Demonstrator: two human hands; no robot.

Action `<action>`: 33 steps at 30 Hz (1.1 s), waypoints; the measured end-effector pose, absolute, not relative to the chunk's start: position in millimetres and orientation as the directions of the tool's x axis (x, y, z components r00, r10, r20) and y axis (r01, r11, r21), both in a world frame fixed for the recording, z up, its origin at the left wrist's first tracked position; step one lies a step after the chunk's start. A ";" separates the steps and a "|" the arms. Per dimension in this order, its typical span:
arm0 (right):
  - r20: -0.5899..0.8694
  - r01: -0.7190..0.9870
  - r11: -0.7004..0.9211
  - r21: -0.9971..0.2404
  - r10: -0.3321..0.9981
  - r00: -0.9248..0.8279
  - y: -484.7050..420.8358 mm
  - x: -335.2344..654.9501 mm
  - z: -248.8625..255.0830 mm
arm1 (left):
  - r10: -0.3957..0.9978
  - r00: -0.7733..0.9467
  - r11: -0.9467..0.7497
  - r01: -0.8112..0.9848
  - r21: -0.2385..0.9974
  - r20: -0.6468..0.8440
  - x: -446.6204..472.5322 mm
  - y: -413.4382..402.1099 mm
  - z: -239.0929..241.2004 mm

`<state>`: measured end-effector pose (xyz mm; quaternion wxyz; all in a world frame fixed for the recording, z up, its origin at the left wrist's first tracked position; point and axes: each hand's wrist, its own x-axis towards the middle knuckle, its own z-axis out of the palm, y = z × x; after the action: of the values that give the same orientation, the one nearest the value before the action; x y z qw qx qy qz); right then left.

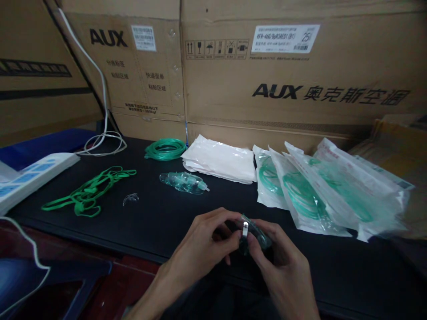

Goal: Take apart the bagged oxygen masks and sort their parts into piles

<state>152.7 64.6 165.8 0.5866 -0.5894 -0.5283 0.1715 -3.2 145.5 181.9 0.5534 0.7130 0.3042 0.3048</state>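
Observation:
Near the front edge of the black table, both hands are closed around a small see-through green oxygen mask (pixel 263 238) with a shiny metal nose strip (pixel 245 229) on it. My left hand (pixel 208 238) pinches the mask's edge beside the strip with thumb and fingertips. My right hand (pixel 285 260) wraps the mask's other side, its thumb pressed close to the strip. The fingers hide much of the mask. Beyond the hands lies another clear green mask-like piece (pixel 185 182) with a pale tip.
Coiled green tubing (pixel 166 149) and stacked white packets (pixel 220 159) lie at the back. Green elastic straps (pixel 90 191) and a small clear loop (pixel 130 198) are at left, near a power strip (pixel 40 178). Several bags of green tubing (pixel 305 195) lie right. Cardboard boxes (pixel 216 98) stand behind.

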 end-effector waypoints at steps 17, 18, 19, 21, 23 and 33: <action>0.478 0.560 0.197 -0.805 0.774 0.414 63.3 154.3 161.9 | 0.831 0.520 -0.354 0.223 0.908 0.196 3.3 132.9 184.2; 0.486 0.568 0.199 -0.799 0.770 0.413 63.4 153.7 162.5 | 0.840 0.513 -0.326 0.217 0.920 0.177 4.2 131.9 183.7; 0.494 0.576 0.202 -0.792 0.767 0.410 63.6 153.2 162.8 | 0.847 0.506 -0.303 0.210 0.930 0.162 5.0 131.0 183.2; 0.507 0.590 0.209 -0.780 0.763 0.401 63.8 152.3 162.8 | 0.860 0.492 -0.260 0.186 0.948 0.139 6.7 129.7 182.2; 0.518 0.605 0.213 -0.767 0.762 0.389 63.9 151.4 162.4 | 0.870 0.480 -0.214 0.155 0.965 0.116 8.0 128.9 181.4; 0.569 0.664 0.221 -0.714 0.736 0.367 61.3 148.3 163.9 | 0.881 0.472 -0.079 0.061 0.995 0.041 11.2 126.9 182.0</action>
<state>148.3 61.3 163.9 0.5432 -0.6234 -0.5615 0.0329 11.2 126.9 182.0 0.5703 0.6407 0.3675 0.3593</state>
